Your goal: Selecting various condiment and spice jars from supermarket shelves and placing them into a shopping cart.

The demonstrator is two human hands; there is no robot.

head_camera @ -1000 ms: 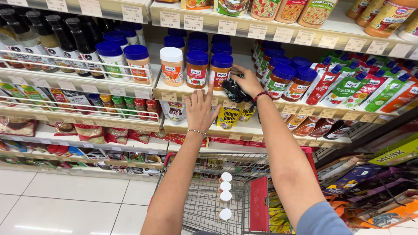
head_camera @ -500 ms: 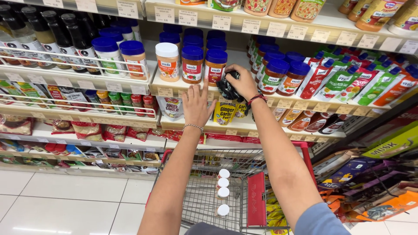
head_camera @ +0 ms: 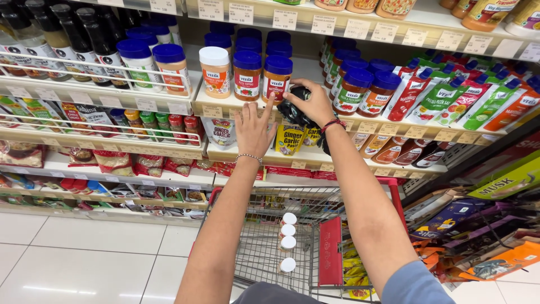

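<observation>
Here, you are standing before the long shelf (head_camera: 337, 121) of sauces and spice jars, with the wire shopping cart (head_camera: 264, 247) sitting below your arms and four white-capped bottles (head_camera: 288, 242) lying in a row in its basket. Both arms are reaching up to the shelf's front edge. Your left hand (head_camera: 253, 126) is spreading flat and open, fingers wide, holding nothing, its fingertips coming just under the blue-lidded jar (head_camera: 277, 79) at the front of its row. Your right hand (head_camera: 315, 104) is curling around a small black device (head_camera: 293, 111), gripping it against the shelf edge just right of that jar.

As a judgement: the jars are standing close together at the lip, so a nudge from the open fingers could be tipping the front one off the shelf and toward the cart. The black device is being held one-handed over open space, and a loosened grip would be dropping it among the pouches (head_camera: 289, 138) below.
</observation>
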